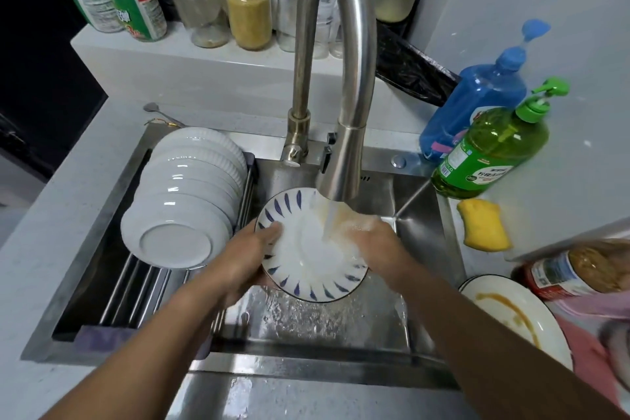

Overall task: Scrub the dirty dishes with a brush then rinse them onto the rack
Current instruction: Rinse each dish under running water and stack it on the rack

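Note:
A white plate with blue leaf marks is tilted under the running faucet above the sink. My left hand grips its left rim, thumb on the face. My right hand lies on the plate's right side in the stream of water, blurred; whether it holds a brush I cannot tell. A stack of white bowls lies tipped on the roll-up rack over the sink's left part. A dirty white plate with a brown smear waits on the right counter.
A yellow sponge, a green soap bottle and a blue pump bottle stand right of the sink. Jars and bottles line the back ledge. A lying jar and pink cloth sit at the right edge.

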Demonstrator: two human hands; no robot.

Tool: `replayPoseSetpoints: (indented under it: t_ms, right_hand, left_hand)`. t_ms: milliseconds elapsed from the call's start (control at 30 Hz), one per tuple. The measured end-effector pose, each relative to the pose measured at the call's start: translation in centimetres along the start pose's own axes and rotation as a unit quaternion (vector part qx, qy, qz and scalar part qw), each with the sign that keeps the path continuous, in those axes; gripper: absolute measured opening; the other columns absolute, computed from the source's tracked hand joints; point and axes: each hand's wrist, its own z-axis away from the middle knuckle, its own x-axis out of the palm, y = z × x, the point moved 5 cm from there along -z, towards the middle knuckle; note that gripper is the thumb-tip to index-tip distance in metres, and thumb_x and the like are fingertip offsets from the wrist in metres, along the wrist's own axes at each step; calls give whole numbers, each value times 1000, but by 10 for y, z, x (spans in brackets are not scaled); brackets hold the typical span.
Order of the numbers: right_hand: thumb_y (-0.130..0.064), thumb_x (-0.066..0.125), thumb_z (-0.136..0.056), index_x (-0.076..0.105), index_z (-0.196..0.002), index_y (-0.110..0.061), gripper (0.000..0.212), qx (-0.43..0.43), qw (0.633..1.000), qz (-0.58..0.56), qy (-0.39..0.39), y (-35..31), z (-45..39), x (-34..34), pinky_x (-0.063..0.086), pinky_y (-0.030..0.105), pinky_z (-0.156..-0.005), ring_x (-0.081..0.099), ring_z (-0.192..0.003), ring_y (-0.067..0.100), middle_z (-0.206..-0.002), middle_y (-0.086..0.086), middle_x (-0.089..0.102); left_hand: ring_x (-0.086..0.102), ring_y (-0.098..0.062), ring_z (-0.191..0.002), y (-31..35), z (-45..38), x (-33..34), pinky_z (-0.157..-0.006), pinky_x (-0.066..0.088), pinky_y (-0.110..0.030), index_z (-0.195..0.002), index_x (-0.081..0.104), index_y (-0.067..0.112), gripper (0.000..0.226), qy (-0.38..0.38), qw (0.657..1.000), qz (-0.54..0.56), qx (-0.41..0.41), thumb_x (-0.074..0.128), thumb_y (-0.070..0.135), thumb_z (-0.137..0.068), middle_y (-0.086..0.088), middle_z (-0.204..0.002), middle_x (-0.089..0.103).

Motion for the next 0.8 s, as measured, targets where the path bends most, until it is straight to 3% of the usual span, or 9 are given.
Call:
replayPoseSetpoints:
  t_ms: [100, 167, 233, 333, 433, 533, 600, 667, 800]
  right_hand:
    - [-29, 53, -103, 67, -94, -18, 19, 43, 997, -53, -42, 4, 6, 6, 33, 19, -45, 48, -53, 11, -66, 0, 56]
    - [-30, 51, -105, 64, -99, -18, 19, 102, 989, -109, -12, 13, 15, 14, 39, 20, -48, 54, -59, 13, -77, 3, 60]
    - [-22, 50, -105, 63, -109, -16, 16, 163, 971, -176, 7, 24, 26, 29, 39, 20, -42, 52, -55, 11, -80, 4, 62]
    - [-22, 55, -102, 64, -112, -10, 18, 183, 957, -223, -4, 31, 36, 49, 34, 19, -36, 44, -46, 9, -76, 6, 61]
    - [-34, 63, -97, 66, -97, -14, 21, 144, 981, -130, 26, 26, 27, 32, 40, 22, -40, 51, -49, 12, -74, 3, 65]
    - [-19, 63, -90, 60, -85, -13, 8, 21, 990, 38, 138, 8, 9, -2, 55, 41, -63, 61, -68, 23, -74, 3, 65]
    - [-19, 65, -90, 59, -97, -18, 9, -68, 958, 193, 202, -8, 10, -12, 54, 38, -69, 62, -78, 24, -86, 1, 64]
    - [-21, 66, -92, 65, -112, -18, 20, -162, 920, 281, 221, -19, 14, -8, 48, 31, -75, 62, -93, 22, -105, 2, 64]
    - [-35, 37, -103, 62, -129, -8, 46, -220, 913, 343, 5, -20, 13, 40, 40, 39, -112, 50, -131, 29, -137, 16, 58]
  left_hand:
    - [71, -38, -106, 1, -1, -2, -101, 47, -63, -118, 69, 18, 37, -4, 999, 31, -29, 52, 47, -102, -13, -112, 77]
    - [71, -31, -109, -8, 3, 9, -104, 49, -58, -125, 65, 22, 40, 6, 996, 94, 3, 66, 48, -93, -5, -117, 76]
    - [70, -28, -113, -26, 11, 24, -101, 53, -56, -136, 56, 26, 56, 32, 986, 155, 41, 79, 23, -84, -2, -126, 72]
    - [69, -26, -114, -40, 16, 40, -93, 58, -56, -138, 51, 29, 68, 68, 977, 180, 89, 56, -15, -87, -1, -126, 71]
    - [69, -28, -111, -34, 6, 28, -86, 61, -53, -133, 58, 30, 65, 85, 981, 151, 84, 48, -10, -83, -3, -123, 73]
    - [72, -26, -103, -27, -1, 16, -79, 61, -47, -126, 61, 31, 34, 77, 988, 131, 39, 48, 10, -103, -1, -115, 76]
    - [72, -25, -101, -32, -3, 18, -74, 60, -44, -121, 62, 33, 24, 70, 990, 123, 10, 41, 37, -110, -1, -113, 76]
    - [73, -26, -102, -36, -5, 25, -71, 60, -43, -123, 62, 34, 38, 57, 990, 126, -3, 35, 56, -106, -1, -113, 77]
    - [76, -22, -99, -41, -4, 42, -81, 62, -45, -123, 63, 34, 52, 43, 988, 147, -16, 30, 68, -101, 4, -110, 79]
